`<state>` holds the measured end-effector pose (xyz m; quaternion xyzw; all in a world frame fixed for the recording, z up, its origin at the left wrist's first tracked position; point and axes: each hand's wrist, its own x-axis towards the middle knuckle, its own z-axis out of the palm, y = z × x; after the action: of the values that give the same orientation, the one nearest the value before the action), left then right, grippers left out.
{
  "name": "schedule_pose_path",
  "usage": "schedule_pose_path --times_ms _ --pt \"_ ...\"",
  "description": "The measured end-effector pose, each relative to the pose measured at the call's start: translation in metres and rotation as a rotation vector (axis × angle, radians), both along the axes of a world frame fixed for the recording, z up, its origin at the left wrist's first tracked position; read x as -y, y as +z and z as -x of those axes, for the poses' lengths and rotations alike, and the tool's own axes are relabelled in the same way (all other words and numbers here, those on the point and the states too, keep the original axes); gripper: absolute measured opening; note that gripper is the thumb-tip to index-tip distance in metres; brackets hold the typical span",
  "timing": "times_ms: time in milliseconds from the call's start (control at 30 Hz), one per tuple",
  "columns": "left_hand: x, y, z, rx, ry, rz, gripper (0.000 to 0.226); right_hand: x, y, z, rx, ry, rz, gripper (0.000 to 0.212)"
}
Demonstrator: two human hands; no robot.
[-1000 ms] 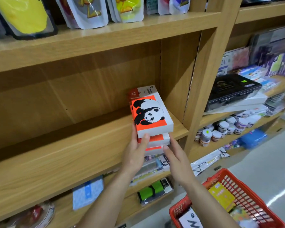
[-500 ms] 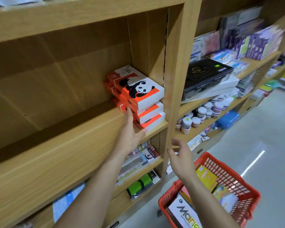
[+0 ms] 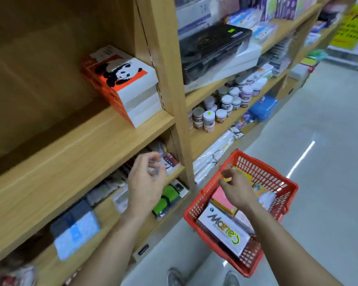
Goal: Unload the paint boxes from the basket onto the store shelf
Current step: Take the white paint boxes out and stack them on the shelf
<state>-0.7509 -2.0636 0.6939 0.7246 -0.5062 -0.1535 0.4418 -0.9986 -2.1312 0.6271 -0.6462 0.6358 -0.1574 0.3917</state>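
Observation:
A stack of orange and white panda paint boxes (image 3: pixel 124 83) rests on the wooden shelf (image 3: pixel 74 145), against the upright post. Below to the right, a red basket (image 3: pixel 281 182) stands on the floor. It holds a white Marie's box (image 3: pixel 225 230), a pink box (image 3: pixel 223 200) and other coloured packs. My left hand (image 3: pixel 146 182) hovers empty in front of the lower shelf, fingers loosely apart. My right hand (image 3: pixel 236 188) hangs over the basket with fingers curled downward and nothing in them.
The wooden post (image 3: pixel 165 79) separates the shelf bay from the one on the right, with a black case (image 3: pixel 213 48), small paint jars (image 3: pixel 225 104) and a blue pack (image 3: pixel 262 107). Lower shelves hold a green pouch (image 3: pixel 165 200) and packets. Grey floor lies to the right.
Both hands have left the panda box stack and dropped down. My right hand moved over the basket, my left hand to the lower shelf front. The view tilted downward.

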Motion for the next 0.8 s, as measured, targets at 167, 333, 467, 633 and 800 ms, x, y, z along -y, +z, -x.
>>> schedule_pose_path --times_ms 167,333,467,633,800 --pt "-0.019 -0.118 0.073 -0.009 -0.29 -0.415 0.02 -0.017 -0.077 0.089 -0.105 -0.131 -0.183 0.036" --pt "0.006 -0.214 0.107 0.032 -0.39 -0.64 0.035 -0.022 -0.163 0.13 -0.189 -0.142 -0.328 0.04" --pt "0.038 -0.266 0.114 0.099 -0.441 -0.647 0.031 -0.02 -0.234 0.126 -0.18 -0.109 -0.378 0.043" --pt "0.057 -0.299 0.092 0.242 -0.38 -0.426 0.03 -0.027 -0.304 0.091 -0.201 -0.028 -0.51 0.026" --pt "0.039 -0.332 0.065 0.252 -0.356 -0.479 0.051 -0.051 -0.342 0.067 -0.384 0.02 -0.571 0.066"
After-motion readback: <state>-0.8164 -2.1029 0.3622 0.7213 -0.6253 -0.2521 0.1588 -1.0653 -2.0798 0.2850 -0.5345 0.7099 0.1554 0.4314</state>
